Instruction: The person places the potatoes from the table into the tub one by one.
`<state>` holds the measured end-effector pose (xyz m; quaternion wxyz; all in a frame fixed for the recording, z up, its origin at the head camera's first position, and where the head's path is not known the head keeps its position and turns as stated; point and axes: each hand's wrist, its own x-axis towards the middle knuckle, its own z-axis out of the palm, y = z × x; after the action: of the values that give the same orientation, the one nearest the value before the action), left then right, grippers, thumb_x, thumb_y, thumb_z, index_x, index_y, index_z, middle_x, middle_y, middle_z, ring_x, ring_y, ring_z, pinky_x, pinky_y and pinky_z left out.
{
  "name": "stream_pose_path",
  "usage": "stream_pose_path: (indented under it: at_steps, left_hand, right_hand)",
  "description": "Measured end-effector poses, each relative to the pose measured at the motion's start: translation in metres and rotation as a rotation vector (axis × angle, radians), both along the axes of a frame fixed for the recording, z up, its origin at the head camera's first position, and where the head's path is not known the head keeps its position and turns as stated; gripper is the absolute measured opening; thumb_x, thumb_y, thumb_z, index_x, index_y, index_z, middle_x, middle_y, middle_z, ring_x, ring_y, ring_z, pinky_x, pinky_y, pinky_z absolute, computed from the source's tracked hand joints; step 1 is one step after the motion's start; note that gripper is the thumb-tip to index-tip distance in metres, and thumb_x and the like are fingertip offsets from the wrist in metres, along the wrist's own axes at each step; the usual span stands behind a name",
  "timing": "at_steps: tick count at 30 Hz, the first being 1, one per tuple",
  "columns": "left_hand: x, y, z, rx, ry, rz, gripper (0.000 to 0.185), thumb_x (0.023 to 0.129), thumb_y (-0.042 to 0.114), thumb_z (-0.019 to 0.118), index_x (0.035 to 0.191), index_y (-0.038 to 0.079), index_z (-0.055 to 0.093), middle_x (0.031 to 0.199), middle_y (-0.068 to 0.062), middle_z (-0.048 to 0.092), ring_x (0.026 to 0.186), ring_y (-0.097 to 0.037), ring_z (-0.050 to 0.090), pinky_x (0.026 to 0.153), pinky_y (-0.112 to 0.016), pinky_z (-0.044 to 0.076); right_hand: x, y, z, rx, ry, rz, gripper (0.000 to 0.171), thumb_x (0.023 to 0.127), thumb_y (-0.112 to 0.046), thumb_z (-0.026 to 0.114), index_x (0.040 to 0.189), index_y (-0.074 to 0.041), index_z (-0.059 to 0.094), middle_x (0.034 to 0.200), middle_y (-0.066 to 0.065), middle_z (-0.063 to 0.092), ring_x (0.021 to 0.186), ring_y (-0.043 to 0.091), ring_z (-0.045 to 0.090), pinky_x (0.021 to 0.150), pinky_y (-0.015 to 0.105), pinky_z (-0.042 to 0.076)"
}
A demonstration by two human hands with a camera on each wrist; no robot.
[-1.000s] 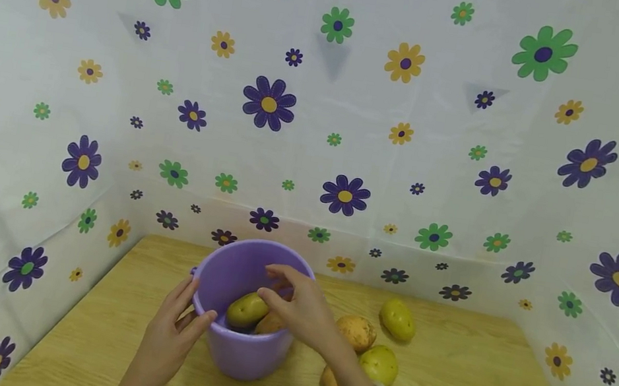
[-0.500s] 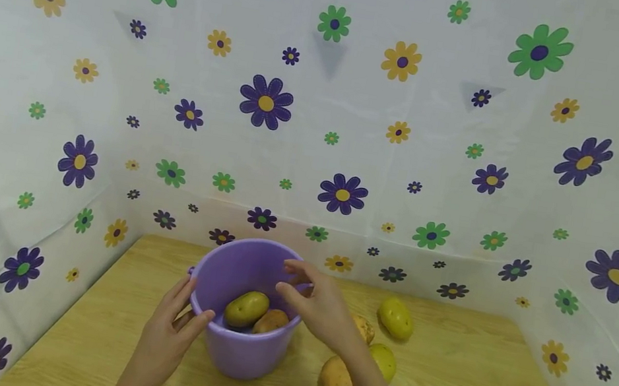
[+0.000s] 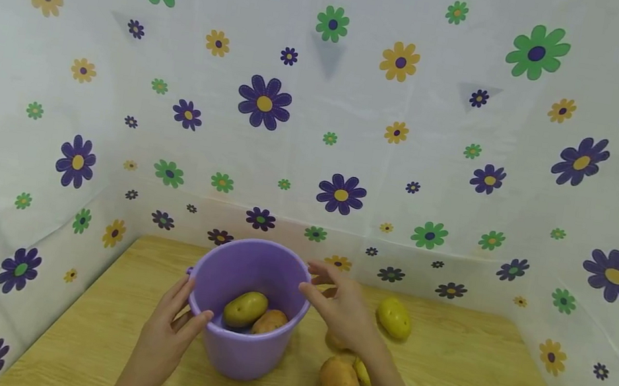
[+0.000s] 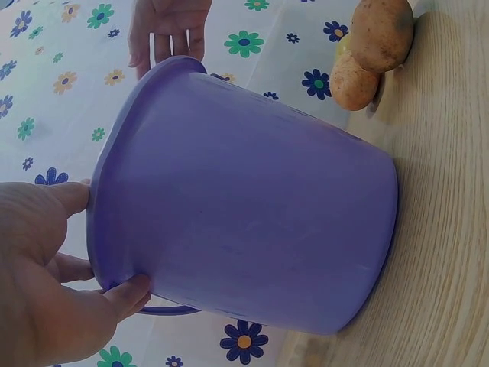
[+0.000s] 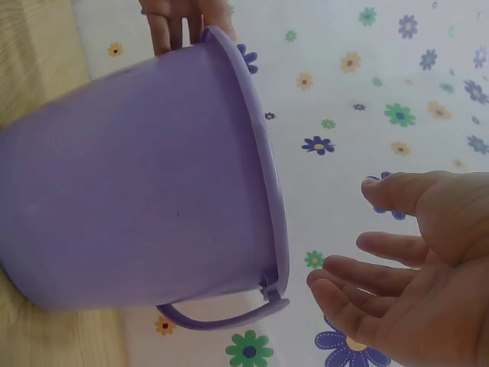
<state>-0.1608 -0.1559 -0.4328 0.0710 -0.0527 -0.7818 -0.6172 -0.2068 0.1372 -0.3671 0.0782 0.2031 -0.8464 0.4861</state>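
A purple bucket [image 3: 243,353] stands on the table. Inside it lie a yellow-green potato [image 3: 246,309] and a brown potato [image 3: 270,322]. My left hand [image 3: 164,331] holds the bucket at its left, thumb on the near part of the rim and fingers along the side; the left wrist view shows these fingertips against the purple wall. My right hand [image 3: 343,308] is at the right of the rim, fingers loosely bent and spread, with nothing in it. In the right wrist view a gap shows between the right hand [image 5: 412,267] and the bucket [image 5: 145,176].
Right of the bucket lie a brown potato [image 3: 341,384], a yellow potato [image 3: 394,318] and two more, partly hidden by my right forearm. The bucket's handle [image 5: 229,317] hangs at its far side. A flower-patterned sheet [image 3: 314,160] encloses the wooden table [image 3: 468,377].
My right hand has moved out of the bucket and over its rim to the right, uncovering the brown potato inside. The left hand keeps its place on the bucket.
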Motion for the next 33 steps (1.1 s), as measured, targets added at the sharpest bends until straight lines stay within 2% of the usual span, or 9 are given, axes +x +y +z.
stream_pose_path:
  at_steps: [4,9,13,19,23,29,33]
  left_hand:
    - [0.0,0.0,0.0,-0.002,-0.007,0.002,0.078,0.102,0.026,0.069,0.162,0.0,0.027,0.171,-0.016,0.012,0.15,-0.039,0.031,0.115,-0.032,0.04]
    - [0.0,0.0,-0.001,-0.01,-0.007,0.004,0.078,0.102,0.028,0.069,0.162,0.001,0.027,0.171,-0.015,0.012,0.15,-0.039,0.03,0.116,-0.032,0.039]
    - [0.0,0.0,-0.001,-0.021,0.009,0.005,0.077,0.102,0.027,0.069,0.161,-0.001,0.027,0.17,-0.017,0.013,0.15,-0.041,0.031,0.116,-0.033,0.039]
    - [0.0,0.0,-0.002,-0.021,0.028,0.001,0.077,0.102,0.026,0.069,0.161,-0.002,0.027,0.17,-0.019,0.013,0.149,-0.042,0.031,0.116,-0.034,0.039]
    - [0.0,-0.001,-0.002,-0.015,0.026,-0.001,0.077,0.102,0.026,0.069,0.161,-0.002,0.027,0.17,-0.019,0.013,0.149,-0.042,0.031,0.116,-0.033,0.038]
    - [0.001,0.0,0.0,-0.013,0.021,0.002,0.078,0.102,0.025,0.069,0.161,-0.003,0.026,0.17,-0.02,0.013,0.149,-0.042,0.031,0.115,-0.03,0.038]
    - [0.001,0.001,0.001,-0.012,0.014,0.0,0.078,0.103,0.026,0.068,0.161,-0.003,0.026,0.17,-0.019,0.013,0.15,-0.041,0.031,0.115,-0.029,0.037]
  right_hand:
    - [0.002,0.006,0.002,0.017,-0.005,-0.034,0.041,0.098,-0.017,0.074,0.136,-0.003,0.064,0.128,0.013,0.069,0.112,0.025,0.066,0.091,0.036,0.06]
    - [0.001,0.014,0.0,0.018,0.002,-0.064,0.043,0.098,-0.019,0.075,0.137,-0.004,0.064,0.127,0.01,0.07,0.112,0.027,0.066,0.092,0.041,0.061]
    - [0.0,0.024,-0.004,0.017,0.017,-0.076,0.044,0.098,-0.021,0.075,0.136,-0.003,0.064,0.128,0.012,0.069,0.113,0.03,0.066,0.092,0.043,0.061]
    - [0.0,0.042,-0.01,0.055,0.042,-0.111,0.041,0.1,-0.021,0.072,0.136,-0.002,0.063,0.128,0.012,0.069,0.112,0.027,0.066,0.093,0.041,0.06]
    - [0.001,0.054,-0.011,0.056,0.035,-0.119,0.042,0.101,-0.02,0.071,0.137,0.0,0.061,0.129,0.015,0.068,0.113,0.028,0.065,0.094,0.044,0.06]
    - [0.002,0.072,-0.013,0.089,0.02,-0.168,0.043,0.101,-0.019,0.07,0.138,0.0,0.06,0.129,0.017,0.067,0.112,0.029,0.066,0.093,0.041,0.061]
    - [0.003,0.085,-0.014,0.085,0.018,-0.192,0.043,0.101,-0.016,0.07,0.138,0.002,0.06,0.13,0.019,0.067,0.113,0.032,0.065,0.093,0.045,0.061]
